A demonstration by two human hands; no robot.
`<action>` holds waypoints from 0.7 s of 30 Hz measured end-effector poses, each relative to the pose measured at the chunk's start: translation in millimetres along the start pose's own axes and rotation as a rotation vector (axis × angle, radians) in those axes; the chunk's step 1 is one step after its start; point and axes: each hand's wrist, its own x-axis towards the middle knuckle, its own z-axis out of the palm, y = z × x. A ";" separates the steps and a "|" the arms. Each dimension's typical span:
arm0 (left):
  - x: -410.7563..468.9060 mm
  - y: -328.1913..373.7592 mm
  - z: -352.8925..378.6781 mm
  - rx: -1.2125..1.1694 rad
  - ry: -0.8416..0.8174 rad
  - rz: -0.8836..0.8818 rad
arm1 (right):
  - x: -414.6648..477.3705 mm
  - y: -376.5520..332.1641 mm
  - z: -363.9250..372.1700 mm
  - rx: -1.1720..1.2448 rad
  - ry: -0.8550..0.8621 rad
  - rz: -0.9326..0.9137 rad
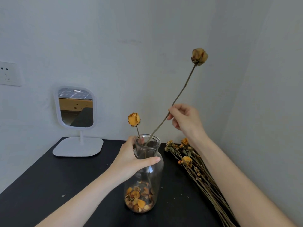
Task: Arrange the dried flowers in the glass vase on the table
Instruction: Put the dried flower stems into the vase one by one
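The right hand (185, 120) pinches the long dried rose stem (178, 94) mid-length, its axis slanting from the bloom up-right down-left into the mouth of the glass vase (146, 174), whose neck the left hand (131, 159) grips on the black table (57, 185)

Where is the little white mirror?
In the head view, the white standing mirror is on the left, at the back of the black table, left of the glass vase.

One glass vase (153, 176), two dried roses (134, 119) (199, 56), one flower bundle (196, 171), one mirror (76, 108), one socket (8, 74), two hands (129, 159) (186, 120)
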 end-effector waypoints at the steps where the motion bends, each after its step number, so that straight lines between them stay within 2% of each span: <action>1: 0.1 -0.4 -2.3 -0.038 -0.052 0.001 | -3.3 3.0 2.0 -0.020 -0.032 0.008; 4: 0.0 -2.2 -7.4 -0.098 -0.110 0.000 | -10.7 9.0 6.4 -0.098 -0.123 0.027; 8: 1.2 -2.5 -4.9 -0.131 -0.066 0.000 | -15.1 13.5 10.7 -0.228 -0.242 0.052; 11: 1.4 -1.2 0.7 -0.132 -0.016 -0.011 | -13.4 14.0 8.6 -0.281 -0.264 0.060; 17: 1.8 0.5 7.9 -0.124 0.016 -0.022 | -7.8 5.4 1.5 -0.122 -0.227 -0.003; 21: 1.1 2.1 8.8 -0.129 0.012 -0.013 | -11.1 9.4 3.0 -0.100 -0.239 -0.028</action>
